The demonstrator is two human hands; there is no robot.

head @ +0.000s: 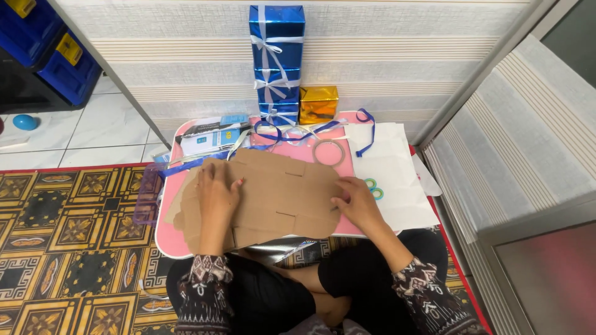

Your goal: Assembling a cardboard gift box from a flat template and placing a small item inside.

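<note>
Hands, left hand (216, 193) and right hand (357, 201), press flat brown cardboard (279, 192).

both hands (217, 192) (357, 201) press flat cardboard (279, 192) on pink table (167, 239).

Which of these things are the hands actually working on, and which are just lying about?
In hand:
- flat cardboard box blank, pressed down by the left hand and right hand
- pink table under it

Lying about:
- tape roll
- blue ribbon
- stacked blue gift boxes
- gold box
- white paper
- scissors
- blue bins
</note>
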